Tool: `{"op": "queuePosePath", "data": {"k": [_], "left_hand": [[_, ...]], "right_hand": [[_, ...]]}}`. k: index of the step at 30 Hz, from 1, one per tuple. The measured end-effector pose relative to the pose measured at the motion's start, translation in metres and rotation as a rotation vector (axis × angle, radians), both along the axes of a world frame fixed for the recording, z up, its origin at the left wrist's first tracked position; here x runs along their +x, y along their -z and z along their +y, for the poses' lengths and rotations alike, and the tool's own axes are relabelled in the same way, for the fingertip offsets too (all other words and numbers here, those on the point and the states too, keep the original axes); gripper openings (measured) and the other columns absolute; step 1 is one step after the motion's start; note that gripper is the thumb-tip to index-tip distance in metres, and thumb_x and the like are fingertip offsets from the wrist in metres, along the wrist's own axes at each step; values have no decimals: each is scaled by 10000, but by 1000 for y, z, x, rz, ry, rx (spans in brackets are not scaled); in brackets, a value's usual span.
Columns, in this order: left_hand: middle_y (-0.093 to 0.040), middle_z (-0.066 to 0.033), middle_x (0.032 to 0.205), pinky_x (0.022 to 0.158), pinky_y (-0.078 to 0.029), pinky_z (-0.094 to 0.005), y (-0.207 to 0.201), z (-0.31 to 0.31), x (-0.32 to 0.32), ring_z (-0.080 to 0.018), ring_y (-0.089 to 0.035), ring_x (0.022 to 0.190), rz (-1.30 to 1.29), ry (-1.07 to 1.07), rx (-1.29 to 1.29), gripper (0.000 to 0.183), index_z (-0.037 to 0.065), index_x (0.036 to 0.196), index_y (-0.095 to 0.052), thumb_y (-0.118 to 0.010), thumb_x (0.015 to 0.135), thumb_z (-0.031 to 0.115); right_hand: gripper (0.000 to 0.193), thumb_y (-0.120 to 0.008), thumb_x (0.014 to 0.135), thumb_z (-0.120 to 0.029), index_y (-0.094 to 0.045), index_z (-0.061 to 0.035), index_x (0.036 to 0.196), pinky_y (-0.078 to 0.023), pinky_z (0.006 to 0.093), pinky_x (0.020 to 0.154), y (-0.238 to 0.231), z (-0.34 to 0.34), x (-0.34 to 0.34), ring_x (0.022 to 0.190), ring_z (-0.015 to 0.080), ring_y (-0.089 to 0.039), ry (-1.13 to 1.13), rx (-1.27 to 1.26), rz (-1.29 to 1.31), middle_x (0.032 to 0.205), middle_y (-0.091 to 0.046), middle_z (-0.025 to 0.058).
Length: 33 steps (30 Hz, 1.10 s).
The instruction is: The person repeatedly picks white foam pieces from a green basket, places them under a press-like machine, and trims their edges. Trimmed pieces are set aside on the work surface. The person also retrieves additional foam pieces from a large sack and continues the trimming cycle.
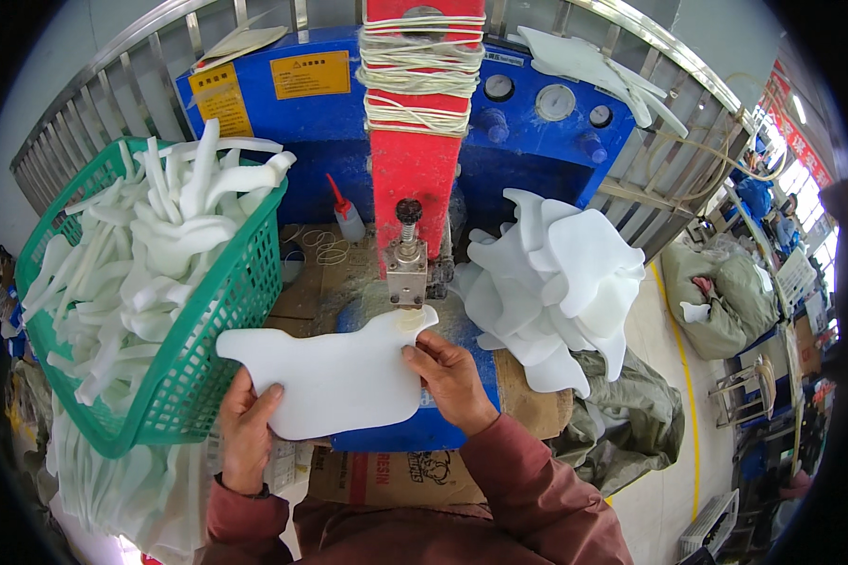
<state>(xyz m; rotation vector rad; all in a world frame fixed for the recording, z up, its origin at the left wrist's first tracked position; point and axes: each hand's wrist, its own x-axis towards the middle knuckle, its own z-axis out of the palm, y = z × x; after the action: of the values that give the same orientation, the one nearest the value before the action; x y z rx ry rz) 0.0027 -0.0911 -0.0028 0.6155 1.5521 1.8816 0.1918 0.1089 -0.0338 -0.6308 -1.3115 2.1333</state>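
Between my hands is a flat white foam piece (334, 377) with a curved outline and a narrow tab at its upper right. My left hand (247, 424) grips its lower left edge, thumb on top. My right hand (452, 377) pinches the right edge just below the tab. The tab lies right under the metal head (408, 268) of a red machine column (410, 179); whether they touch I cannot tell. Below the foam is the machine's blue base (400, 433). Close by on the right rises a pile of similar white foam pieces (561, 282).
A green basket (221, 348) heaped with white foam strips stands at the left. Behind is a blue panel (325, 127) with gauges. A bottle with a red nozzle (349, 221) stands near the column. Olive sacks (631, 424) lie at the right.
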Motion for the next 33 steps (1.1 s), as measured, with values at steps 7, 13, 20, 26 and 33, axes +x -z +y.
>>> {"op": "queuePosePath", "data": {"k": [7, 13, 20, 26, 33], "left_hand": [[-684, -92, 1272, 1009, -484, -307, -1, 18, -4, -149, -648, 1132, -11, 78, -1, 441, -37, 1406, -563, -602, 968, -15], [-690, -102, 1259, 995, -494, -308, 1, 34, -1, -156, -658, 1113, -37, 136, 1, 435, -40, 1394, -572, -600, 961, -12], [-705, -76, 1205, 947, -509, -273, 9, 51, 0, -116, -660, 1061, -79, 182, 46, 387, -28, 1364, -597, -632, 979, -13], [-708, -58, 1162, 909, -513, -254, 12, 68, 4, -94, -653, 1023, -87, 230, 49, 345, -21, 1331, -612, -637, 988, 3], [-719, -45, 1101, 812, -514, -232, 13, 85, 9, -61, -637, 915, -79, 314, 9, 290, -15, 1293, -626, -632, 1006, 27]], "right_hand": [[288, -667, 1029, -201, -679, -56, 1279, -336, 182, 569, -7, 12, 8, 665, -14, -450, 60, 31, -51, 898, -640, -85], [304, -639, 1042, -140, -650, 8, 1308, -497, 217, 798, -10, 22, 24, 922, 42, -597, 130, 50, -125, 1113, -691, -9], [317, -639, 1043, -141, -645, 24, 1315, -517, 234, 854, -12, 32, 32, 976, 63, -621, 174, 19, -20, 1139, -699, 12], [317, -648, 1036, -128, -645, 27, 1313, -522, 234, 847, -15, 42, 45, 971, 76, -638, 230, 74, -83, 1129, -705, 24], [347, -655, 1031, -118, -629, 42, 1338, -528, 248, 876, -9, 54, 56, 996, 98, -647, 307, 105, -1, 1155, -708, 50]]}}
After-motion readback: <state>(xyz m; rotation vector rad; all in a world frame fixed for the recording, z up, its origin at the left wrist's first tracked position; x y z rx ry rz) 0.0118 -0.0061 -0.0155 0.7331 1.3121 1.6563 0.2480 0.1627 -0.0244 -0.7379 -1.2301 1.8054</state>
